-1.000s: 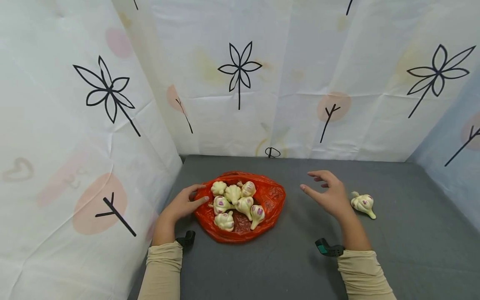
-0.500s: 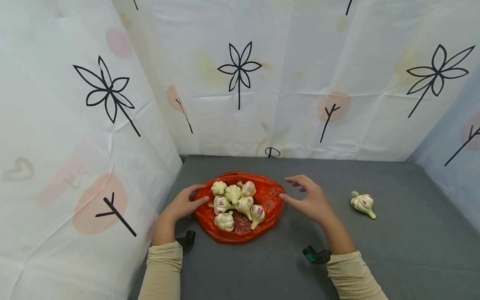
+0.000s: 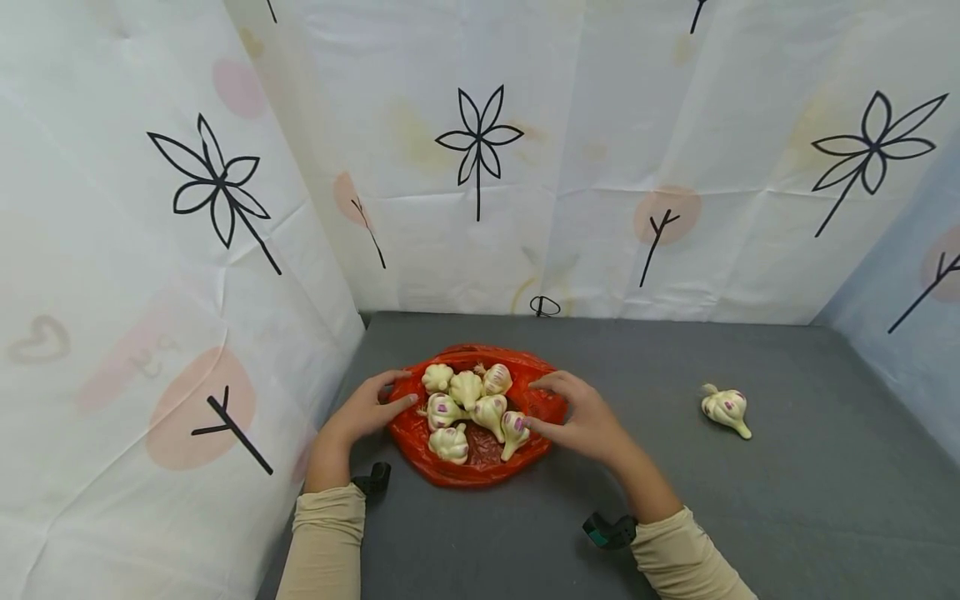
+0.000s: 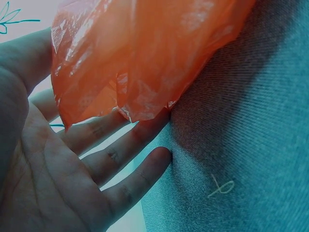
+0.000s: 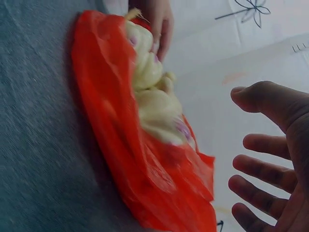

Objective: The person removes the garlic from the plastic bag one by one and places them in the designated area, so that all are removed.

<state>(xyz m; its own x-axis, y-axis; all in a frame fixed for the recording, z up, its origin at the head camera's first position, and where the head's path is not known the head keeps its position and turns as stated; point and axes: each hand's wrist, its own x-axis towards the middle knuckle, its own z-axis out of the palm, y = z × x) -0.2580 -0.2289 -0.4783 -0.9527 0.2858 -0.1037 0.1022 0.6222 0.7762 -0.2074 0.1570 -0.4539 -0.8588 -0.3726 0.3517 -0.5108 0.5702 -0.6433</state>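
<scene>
A red plastic bag point(image 3: 480, 475) lies spread on the table with its mouth wide and several garlic bulbs point(image 3: 467, 388) inside. At its left side my left hand point(image 3: 367, 410) holds the rim, thumb over the edge and fingers along the outside; in the left wrist view, the fingers point(image 4: 130, 145) pass behind the bag's side point(image 4: 145, 53). My right hand point(image 3: 585, 421) hovers over the bag's right part, thumb and fingers spread and nothing between them. Its thumb tip is near the rightmost bulb point(image 3: 514, 429). The right wrist view shows this hand point(image 5: 270, 159) apart from the bag point(image 5: 116, 116).
One more garlic bulb point(image 3: 725, 407) lies on the grey table point(image 3: 810, 483) to the right of the bag. White printed cloth point(image 3: 592, 100) hangs behind the table and along both sides. Each wrist carries a small black camera point(image 3: 611, 531).
My right hand has moved left, from beside the lone garlic bulb to over the bag's right part, fingers still spread. The left hand and the garlic bulbs have stayed where they were.
</scene>
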